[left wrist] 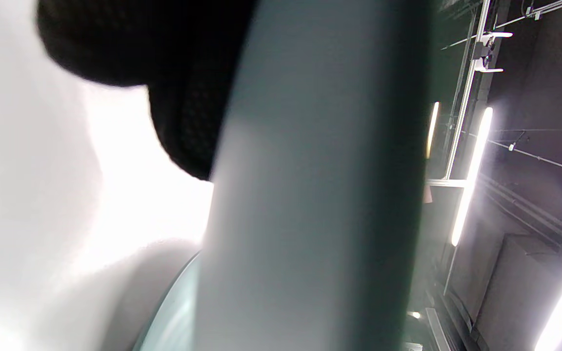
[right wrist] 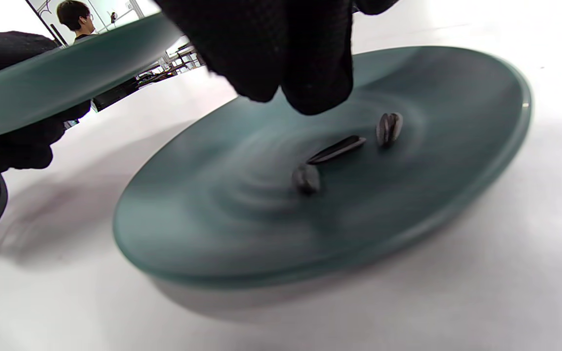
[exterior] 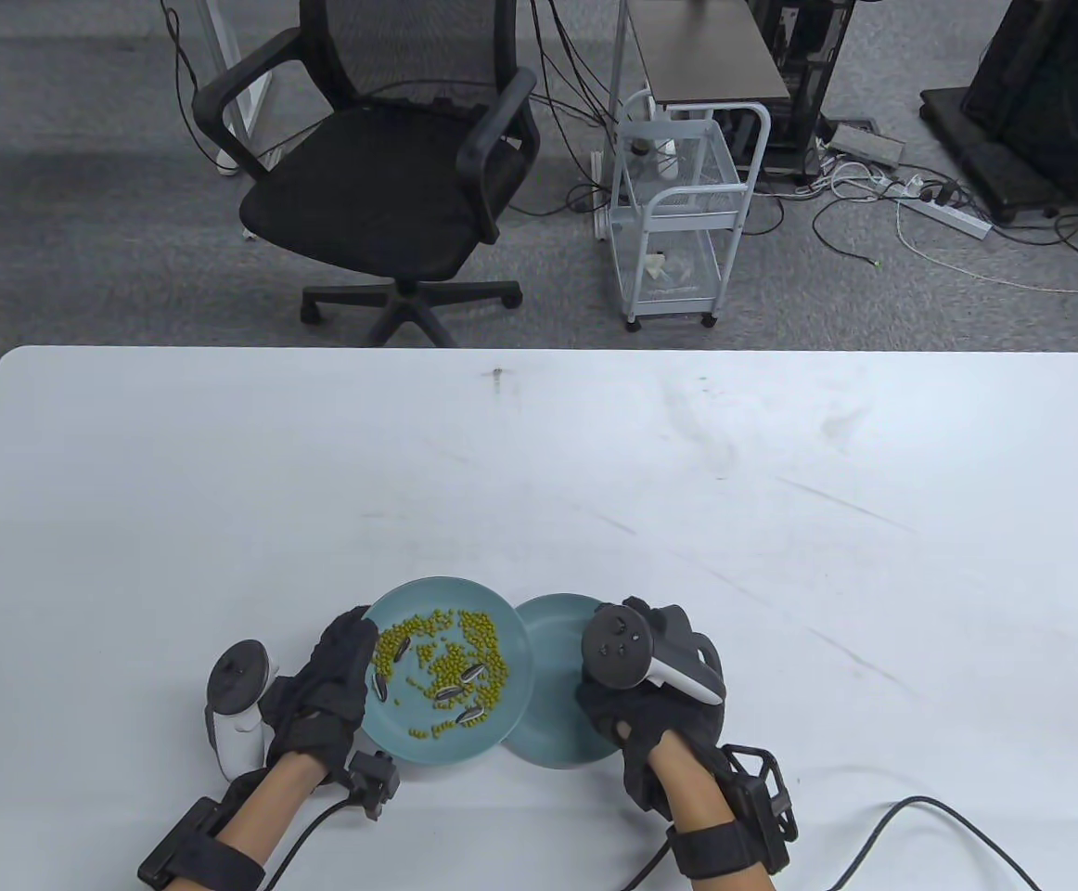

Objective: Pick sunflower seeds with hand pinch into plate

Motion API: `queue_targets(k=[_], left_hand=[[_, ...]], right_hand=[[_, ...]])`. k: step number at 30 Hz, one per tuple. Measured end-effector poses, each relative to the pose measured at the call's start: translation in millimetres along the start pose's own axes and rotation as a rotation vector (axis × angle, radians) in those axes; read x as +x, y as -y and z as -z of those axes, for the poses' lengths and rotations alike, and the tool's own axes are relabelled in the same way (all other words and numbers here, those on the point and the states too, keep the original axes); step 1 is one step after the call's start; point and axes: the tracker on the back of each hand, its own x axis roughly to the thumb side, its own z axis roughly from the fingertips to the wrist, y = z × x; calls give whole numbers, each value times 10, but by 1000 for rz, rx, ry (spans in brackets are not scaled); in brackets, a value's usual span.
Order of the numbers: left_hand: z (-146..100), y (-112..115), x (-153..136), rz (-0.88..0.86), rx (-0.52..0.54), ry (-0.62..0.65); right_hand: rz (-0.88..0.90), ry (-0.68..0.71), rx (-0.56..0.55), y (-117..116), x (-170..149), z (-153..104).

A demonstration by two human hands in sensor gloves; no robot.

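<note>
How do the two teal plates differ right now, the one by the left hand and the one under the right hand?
The left plate is lifted and tilted, gripped at its rim by the left hand; the right plate lies flat on the table. The left plate carries many green beans mixed with sunflower seeds; the right plate holds only three seeds. The left plate's edge overlaps the right one. Both are round and teal.
</note>
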Motion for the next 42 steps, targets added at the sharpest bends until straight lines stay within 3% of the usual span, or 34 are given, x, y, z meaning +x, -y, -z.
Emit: queue_targets(k=[30, 42], left_hand=[[-3, -1, -1, -17, -3, -7], [3, 9, 17, -17, -9, -2]], right_hand=[[24, 4, -17, 5, 5, -10], [64, 130, -98, 286, 507, -48]])
